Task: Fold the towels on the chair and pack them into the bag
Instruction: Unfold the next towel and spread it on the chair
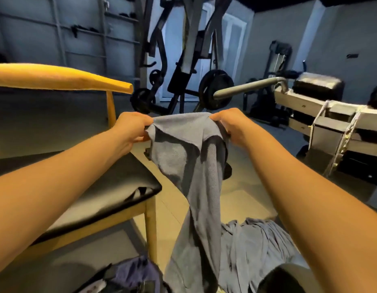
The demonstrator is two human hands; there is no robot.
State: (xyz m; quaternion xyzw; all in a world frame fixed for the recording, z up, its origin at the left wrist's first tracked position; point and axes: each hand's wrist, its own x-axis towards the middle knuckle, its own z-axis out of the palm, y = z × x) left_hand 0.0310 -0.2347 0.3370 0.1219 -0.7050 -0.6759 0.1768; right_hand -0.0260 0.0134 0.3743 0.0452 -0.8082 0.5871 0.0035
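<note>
I hold a grey-blue towel [191, 176] up in front of me by its top edge. My left hand [131, 129] pinches the left corner and my right hand [232, 126] pinches the right corner. The cloth hangs down between my arms, twisted in its lower half. A second grey-blue towel [257, 246] lies crumpled low on the right, near my lap. The wooden chair [150, 220] with a black seat stands at the left, its seat bare where it shows. A dark purple bag [132, 273] shows at the bottom edge, partly cut off.
A yellow wooden chair back [63, 78] curves across the upper left. Gym machines with weight plates [215, 89] stand behind the towel. A white bench with black pads [322, 102] is at the right. Beige floor tiles [246, 193] lie between them.
</note>
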